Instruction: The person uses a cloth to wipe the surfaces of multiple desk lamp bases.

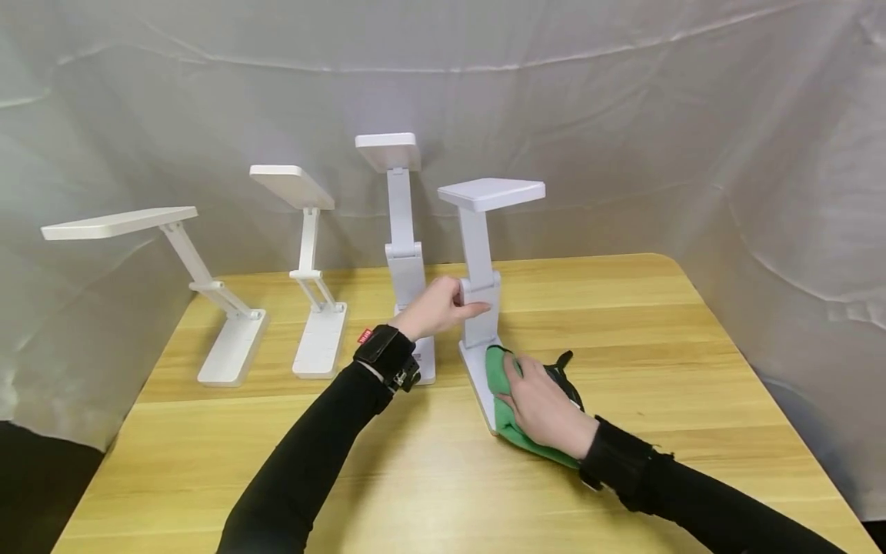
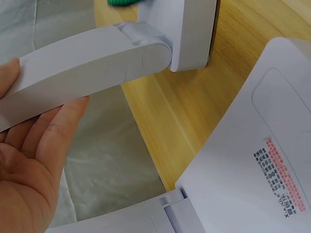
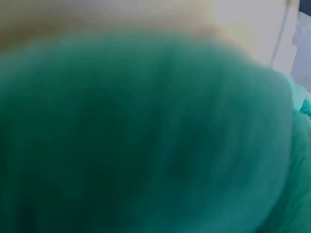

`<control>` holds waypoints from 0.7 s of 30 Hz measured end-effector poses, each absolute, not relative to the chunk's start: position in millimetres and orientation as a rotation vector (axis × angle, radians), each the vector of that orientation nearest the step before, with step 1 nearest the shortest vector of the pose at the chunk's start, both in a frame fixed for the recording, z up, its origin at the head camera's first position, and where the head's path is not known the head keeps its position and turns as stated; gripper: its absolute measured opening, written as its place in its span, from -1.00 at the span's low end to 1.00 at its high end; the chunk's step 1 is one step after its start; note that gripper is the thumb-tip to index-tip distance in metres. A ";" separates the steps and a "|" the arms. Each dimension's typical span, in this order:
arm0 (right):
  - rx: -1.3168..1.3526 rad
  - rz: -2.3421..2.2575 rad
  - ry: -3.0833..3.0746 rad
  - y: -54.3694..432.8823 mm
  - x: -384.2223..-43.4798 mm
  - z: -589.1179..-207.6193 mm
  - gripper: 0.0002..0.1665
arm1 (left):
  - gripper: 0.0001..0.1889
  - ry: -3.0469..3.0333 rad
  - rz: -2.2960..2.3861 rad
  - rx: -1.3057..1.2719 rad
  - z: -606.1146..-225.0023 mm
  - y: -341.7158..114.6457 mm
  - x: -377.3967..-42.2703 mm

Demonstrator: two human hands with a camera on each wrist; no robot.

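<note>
A white folding desk lamp (image 1: 476, 250) stands at the right end of a row of similar lamps. My left hand (image 1: 438, 308) holds the lower section of its arm between thumb and fingers. In the left wrist view, the thumb lies on one face of this arm section (image 2: 87, 58) and the fingers on the other. My right hand (image 1: 547, 404) holds a green cloth (image 1: 512, 427) against the lamp's flat base (image 1: 476, 369). Green cloth (image 3: 146, 136) fills most of the right wrist view, blurred. Something black and strap-like (image 1: 566, 381) shows beside the right hand.
Close left of the held lamp is another white lamp (image 1: 400, 208), its base partly behind my left wrist. Two more white lamps, one nearer the middle (image 1: 321, 338) and one far left (image 1: 234, 346), stand on the wooden table (image 1: 623, 323). A grey curtain (image 1: 588, 138) hangs behind.
</note>
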State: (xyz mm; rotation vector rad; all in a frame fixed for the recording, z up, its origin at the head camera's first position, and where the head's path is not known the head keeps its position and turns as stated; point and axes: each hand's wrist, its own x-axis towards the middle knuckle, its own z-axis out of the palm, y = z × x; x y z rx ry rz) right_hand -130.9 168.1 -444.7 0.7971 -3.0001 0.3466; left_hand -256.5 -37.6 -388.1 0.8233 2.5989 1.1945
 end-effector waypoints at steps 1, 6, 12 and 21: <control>0.829 0.331 -2.953 172.2 -127.3 -445.3 -0.31 | -0.68 2.597 1.196 0.822 -388.0 -37.7 -256.3; 0.886 0.282 -2.873 185.3 -107.6 -445.9 -0.47 | -0.75 2.583 1.195 0.811 -387.4 -37.1 -255.1; 1.063 0.262 -2.837 186.3 -96.8 -444.0 -0.47 | -0.76 2.586 1.192 0.822 -387.5 -37.4 -255.0; 1.429 0.421 -2.943 170.2 -124.3 -440.5 -0.28 | -0.76 2.587 1.177 0.833 -387.0 -39.4 -254.3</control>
